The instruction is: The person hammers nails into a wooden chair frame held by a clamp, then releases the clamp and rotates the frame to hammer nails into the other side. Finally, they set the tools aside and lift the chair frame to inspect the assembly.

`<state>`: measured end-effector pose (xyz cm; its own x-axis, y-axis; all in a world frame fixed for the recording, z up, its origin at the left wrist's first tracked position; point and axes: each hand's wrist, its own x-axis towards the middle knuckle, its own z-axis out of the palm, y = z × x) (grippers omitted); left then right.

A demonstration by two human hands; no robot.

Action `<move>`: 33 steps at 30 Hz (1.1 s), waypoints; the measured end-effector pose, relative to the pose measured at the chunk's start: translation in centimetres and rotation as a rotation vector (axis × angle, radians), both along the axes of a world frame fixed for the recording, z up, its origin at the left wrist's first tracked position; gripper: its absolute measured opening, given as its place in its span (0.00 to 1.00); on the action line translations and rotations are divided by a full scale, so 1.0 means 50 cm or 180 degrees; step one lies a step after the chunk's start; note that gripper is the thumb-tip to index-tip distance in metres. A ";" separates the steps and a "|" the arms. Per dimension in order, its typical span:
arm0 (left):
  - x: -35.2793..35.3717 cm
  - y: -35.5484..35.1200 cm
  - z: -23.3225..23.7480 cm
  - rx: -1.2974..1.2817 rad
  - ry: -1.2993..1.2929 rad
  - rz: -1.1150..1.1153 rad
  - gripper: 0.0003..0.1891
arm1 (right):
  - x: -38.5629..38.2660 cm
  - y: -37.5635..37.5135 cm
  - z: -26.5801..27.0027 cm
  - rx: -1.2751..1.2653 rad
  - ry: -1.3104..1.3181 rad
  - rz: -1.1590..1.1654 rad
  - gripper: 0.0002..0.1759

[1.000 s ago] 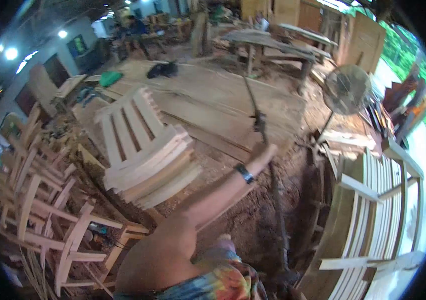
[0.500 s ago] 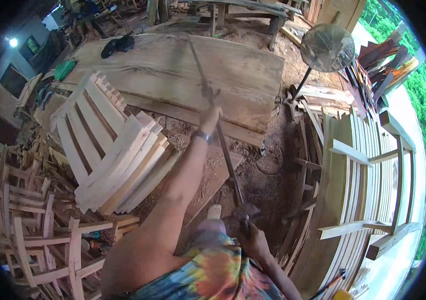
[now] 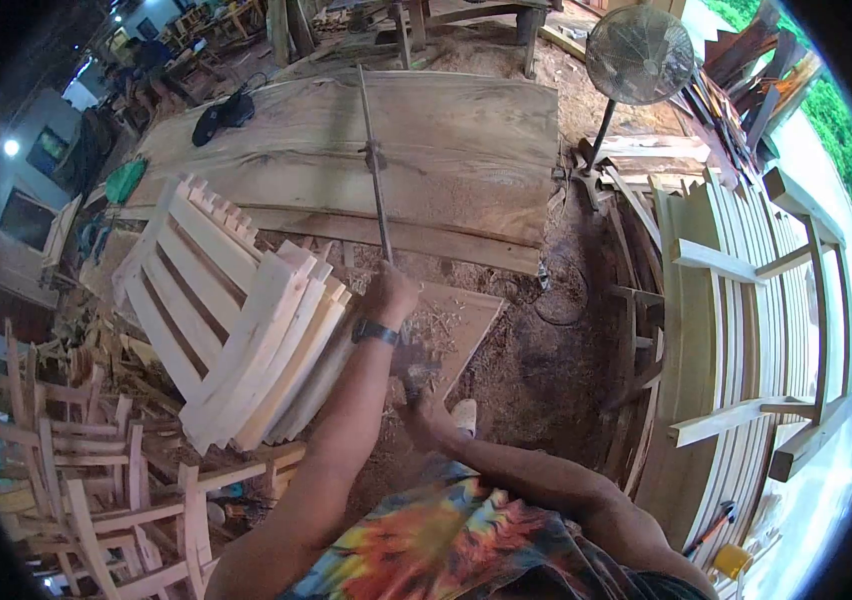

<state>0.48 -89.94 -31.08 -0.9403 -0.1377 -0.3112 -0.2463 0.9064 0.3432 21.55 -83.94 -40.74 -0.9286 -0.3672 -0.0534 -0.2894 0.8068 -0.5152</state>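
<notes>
A long metal bar clamp (image 3: 379, 205) runs nearly upright through the view, its far end over the big wooden slab. My left hand (image 3: 391, 295), with a dark band at the wrist, is closed around the bar at its middle. My right hand (image 3: 431, 420) grips the near end of the clamp, just below its dark, blurred head; part of its fingers is hidden. Left of my left arm stands a stack of slatted wooden frames (image 3: 246, 370), their curved pale rails side by side. The clamp is apart from that stack.
The wide wooden slab (image 3: 466, 130) lies ahead, bearing a dark cap-like object (image 3: 223, 117). A standing fan (image 3: 639, 55) is beyond its right end. Chair frames (image 3: 141, 515) crowd the lower left. Pale boards (image 3: 691, 350) and a wooden frame (image 3: 816, 330) fill the right. Sawdust covers the floor.
The bar clamp has swung left and stands more upright in view. Both hands have shifted left with it, the left one also nearer to me and the right one farther out.
</notes>
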 end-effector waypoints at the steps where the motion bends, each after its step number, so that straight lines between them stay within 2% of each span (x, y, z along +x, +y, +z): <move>1: -0.001 -0.002 -0.009 0.0002 0.0064 -0.0013 0.32 | -0.003 -0.014 0.009 -0.0383 -0.0187 -0.0263 0.27; 2: 0.000 -0.003 -0.019 0.0005 0.0122 -0.0029 0.32 | -0.006 -0.028 0.017 -0.0772 -0.0342 -0.0528 0.26; 3: 0.001 -0.005 -0.029 -0.0020 0.0258 -0.0004 0.28 | -0.008 -0.027 0.024 -0.1011 -0.1288 -0.0842 0.24; 5: 0.009 -0.010 -0.048 -0.0048 0.0491 -0.0008 0.22 | -0.006 -0.019 0.021 -0.1005 -0.1733 -0.0547 0.21; 7: 0.028 -0.015 -0.050 -0.0056 0.0670 -0.0122 0.18 | -0.004 -0.002 -0.010 -0.0581 -0.0994 0.0421 0.19; 9: 0.011 -0.032 -0.123 -0.0141 0.0739 -0.0331 0.12 | 0.004 0.031 0.018 -0.0315 -0.0764 0.0885 0.17; 10: 0.025 -0.029 -0.115 0.0084 0.1030 -0.0194 0.10 | 0.012 0.045 0.021 -0.0254 -0.0912 0.0821 0.17; 11: 0.042 -0.043 -0.117 -0.0667 0.1018 -0.1015 0.10 | 0.017 0.061 0.026 -0.0189 -0.1056 0.0756 0.18; 13: 0.005 -0.055 -0.140 -0.0503 0.0367 -0.0979 0.14 | 0.023 0.125 0.038 -0.0446 -0.1289 0.0375 0.20; 15: 0.010 -0.015 -0.112 -0.1057 0.0786 -0.0579 0.16 | 0.049 0.207 0.135 -0.0947 -0.1159 0.0103 0.20; 16: -0.009 -0.049 -0.153 -0.1337 0.0772 -0.1268 0.16 | 0.068 0.260 0.169 -0.1017 -0.1238 -0.0259 0.20; 18: -0.002 -0.046 -0.155 -0.1265 0.0855 -0.0818 0.18 | 0.114 0.362 0.246 -0.1175 -0.1338 -0.0732 0.21; 19: -0.018 -0.066 -0.184 -0.1394 0.1018 -0.0856 0.18 | 0.134 0.415 0.304 -0.1134 -0.1525 -0.1089 0.22; 20: -0.018 -0.044 -0.169 -0.1388 0.1279 -0.0918 0.18 | 0.161 0.469 0.345 -0.1095 -0.1711 -0.1416 0.23; 21: -0.017 -0.021 -0.151 -0.1389 0.1539 -0.0981 0.19 | 0.203 0.522 0.344 -0.1229 -0.1154 -0.1484 0.23; 22: 0.038 0.043 -0.078 -0.1257 0.1879 -0.1102 0.19 | 0.248 0.572 0.340 -0.1364 -0.0612 -0.1539 0.23; 24: 0.077 0.140 -0.042 -0.0442 0.1751 -0.1277 0.19 | 0.328 0.657 0.383 -0.1643 0.0109 -0.2256 0.19; 26: 0.083 0.232 -0.111 0.0736 0.0837 -0.1373 0.18 | 0.414 0.728 0.433 -0.1513 -0.0563 -0.3054 0.24; 28: 0.075 0.345 -0.186 0.1510 0.0059 -0.1472 0.16 | 0.475 0.779 0.515 -0.0761 -0.0937 -0.3429 0.18; 30: 0.062 0.460 -0.233 0.2175 -0.0581 -0.1563 0.16 | 0.515 0.811 0.593 -0.0091 -0.1719 -0.3974 0.19; 31: 0.062 0.520 -0.225 0.2590 -0.0911 -0.1598 0.17 | 0.552 0.828 0.567 -0.0244 -0.1222 -0.4213 0.22; 33: 0.041 0.637 -0.180 0.3389 -0.2229 -0.1034 0.19 | 0.627 0.855 0.508 -0.0464 -0.0229 -0.4656 0.29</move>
<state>2.52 -58.09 -40.08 -0.4800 0.6768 -0.5582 -0.4862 0.3244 0.8114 52.92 -41.18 -15.35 -0.4670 0.8696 -0.1602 0.7496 0.2933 -0.5933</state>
